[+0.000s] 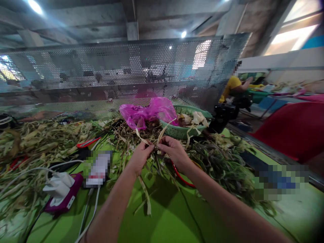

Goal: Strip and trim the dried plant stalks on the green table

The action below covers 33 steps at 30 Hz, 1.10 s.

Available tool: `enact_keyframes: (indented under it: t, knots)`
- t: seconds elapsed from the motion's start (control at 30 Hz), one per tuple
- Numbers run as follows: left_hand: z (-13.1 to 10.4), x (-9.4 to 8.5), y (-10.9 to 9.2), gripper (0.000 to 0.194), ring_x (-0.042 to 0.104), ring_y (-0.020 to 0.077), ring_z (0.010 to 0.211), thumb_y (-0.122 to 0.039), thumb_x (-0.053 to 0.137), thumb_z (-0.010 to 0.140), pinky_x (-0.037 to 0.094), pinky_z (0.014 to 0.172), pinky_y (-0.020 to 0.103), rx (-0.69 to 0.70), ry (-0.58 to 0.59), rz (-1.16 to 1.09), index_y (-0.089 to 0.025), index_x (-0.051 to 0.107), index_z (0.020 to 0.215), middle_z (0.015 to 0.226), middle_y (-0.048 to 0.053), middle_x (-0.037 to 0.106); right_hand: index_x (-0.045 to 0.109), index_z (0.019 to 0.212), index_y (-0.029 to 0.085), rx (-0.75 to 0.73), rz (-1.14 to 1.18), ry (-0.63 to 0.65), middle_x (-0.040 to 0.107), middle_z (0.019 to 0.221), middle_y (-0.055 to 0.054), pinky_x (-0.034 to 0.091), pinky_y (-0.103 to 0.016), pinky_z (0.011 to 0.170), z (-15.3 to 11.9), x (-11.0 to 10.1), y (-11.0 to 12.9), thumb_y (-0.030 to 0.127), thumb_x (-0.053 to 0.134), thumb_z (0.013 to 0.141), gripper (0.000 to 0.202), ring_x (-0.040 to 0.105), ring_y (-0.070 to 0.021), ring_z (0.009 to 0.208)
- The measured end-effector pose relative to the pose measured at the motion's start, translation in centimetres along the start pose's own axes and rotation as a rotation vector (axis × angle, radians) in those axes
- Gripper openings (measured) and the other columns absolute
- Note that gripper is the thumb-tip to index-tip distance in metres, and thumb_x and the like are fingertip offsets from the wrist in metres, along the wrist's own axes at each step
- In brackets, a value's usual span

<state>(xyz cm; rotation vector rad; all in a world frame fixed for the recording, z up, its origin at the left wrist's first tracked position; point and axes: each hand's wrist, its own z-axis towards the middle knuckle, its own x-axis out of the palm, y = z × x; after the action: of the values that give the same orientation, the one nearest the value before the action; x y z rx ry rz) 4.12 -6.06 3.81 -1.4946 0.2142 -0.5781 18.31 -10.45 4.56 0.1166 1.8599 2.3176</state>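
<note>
My left hand (140,156) and my right hand (175,151) meet above the green table, their fingertips almost touching. Each is pinched closed on a pale strip (165,131) of dried leaf, whose ends stick up above the fingers. Thin dark green stems (159,165) hang below the fingertips; whether they are joined to the strip is too small to tell. A longer pale leaf strip (147,199) lies on the table under my left wrist. Just beyond my hands are a green plastic basket (177,131) with dried leaf pieces and a crumpled pink plastic bag (162,109).
Dried leaves (37,141) heap at left, dark green leaves (215,162) at right. Left of my arm lie a phone (98,170), a purple power strip (64,195) with cables and a red-handled cutter (88,142). A perforated metal screen (106,77) stands behind; a person in yellow (234,84) sits beyond.
</note>
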Motion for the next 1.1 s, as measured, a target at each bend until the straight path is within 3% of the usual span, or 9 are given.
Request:
enact_keyframes:
  t: [0.17, 0.37, 0.43, 0.53, 0.67, 0.8, 1.1]
  knots:
    - [-0.1, -0.2, -0.2, 0.031, 0.047, 0.0113, 0.063, -0.042, 0.068, 0.072, 0.032, 0.06, 0.024, -0.094, 0.002, -0.028, -0.017, 0.064, 0.09, 0.073, -0.001, 0.062, 0.057, 0.079, 0.018, -0.028, -0.016, 0.031, 0.054, 0.069, 0.003, 0.039, -0.025, 0.055, 0.2, -0.3, 0.2, 0.035, 0.066, 0.074, 0.019, 0.047, -0.0113, 0.059]
    - [0.0, -0.1, -0.3, 0.031, 0.056, 0.0139, 0.074, -0.028, 0.076, 0.063, 0.04, 0.071, 0.025, -0.071, 0.051, -0.12, -0.015, 0.066, 0.089, 0.084, 0.003, 0.068, 0.059, 0.088, 0.019, -0.076, -0.08, -0.017, 0.056, 0.077, 0.001, 0.04, -0.025, 0.057, 0.2, -0.5, 0.2, 0.035, 0.066, 0.074, 0.022, 0.047, -0.0125, 0.063]
    - [0.2, -0.3, -0.1, 0.034, 0.057, 0.0143, 0.074, -0.03, 0.078, 0.062, 0.042, 0.072, 0.026, -0.057, 0.027, -0.172, -0.014, 0.066, 0.09, 0.084, 0.004, 0.068, 0.059, 0.091, 0.02, -0.128, -0.167, -0.095, 0.057, 0.082, 0.0, 0.039, -0.025, 0.057, 0.2, -0.7, 0.3, 0.034, 0.067, 0.073, 0.024, 0.047, -0.0126, 0.062]
    - [0.6, -0.6, 0.3, 0.035, 0.052, 0.0098, 0.06, -0.031, 0.079, 0.06, 0.039, 0.06, 0.023, -0.049, -0.075, -0.19, -0.014, 0.065, 0.087, 0.075, 0.001, 0.065, 0.061, 0.082, 0.02, -0.218, -0.322, -0.136, 0.057, 0.08, -0.001, 0.037, -0.026, 0.058, -0.1, -0.8, 0.7, 0.034, 0.067, 0.075, 0.016, 0.045, -0.0128, 0.062]
    - [0.9, -1.1, 0.6, 0.031, 0.05, 0.008, 0.056, -0.031, 0.079, 0.06, 0.037, 0.055, 0.022, -0.031, -0.17, -0.181, -0.014, 0.065, 0.082, 0.07, -0.001, 0.063, 0.062, 0.072, 0.02, -0.212, -0.459, -0.001, 0.058, 0.07, 0.0, 0.037, -0.027, 0.061, -0.4, -0.5, 0.9, 0.038, 0.065, 0.078, 0.019, 0.051, -0.0156, 0.066]
    - [0.9, -0.9, 0.4, 0.029, 0.054, 0.0096, 0.063, -0.029, 0.079, 0.058, 0.04, 0.061, 0.022, -0.02, -0.203, -0.207, -0.015, 0.066, 0.079, 0.071, -0.001, 0.064, 0.061, 0.071, 0.02, -0.261, -0.581, 0.05, 0.059, 0.069, 0.001, 0.035, -0.027, 0.063, -0.6, -0.2, 1.0, 0.029, 0.065, 0.077, 0.012, 0.052, -0.0159, 0.066]
    - [0.7, -0.1, 0.2, 0.025, 0.054, 0.0108, 0.062, -0.025, 0.078, 0.057, 0.042, 0.066, 0.025, -0.011, -0.222, -0.302, -0.014, 0.065, 0.075, 0.067, -0.001, 0.063, 0.055, 0.064, 0.02, -0.293, -0.583, 0.177, 0.053, 0.066, 0.002, 0.033, -0.025, 0.063, -0.6, -0.1, 1.7, 0.019, 0.058, 0.077, 0.013, 0.049, -0.0149, 0.066]
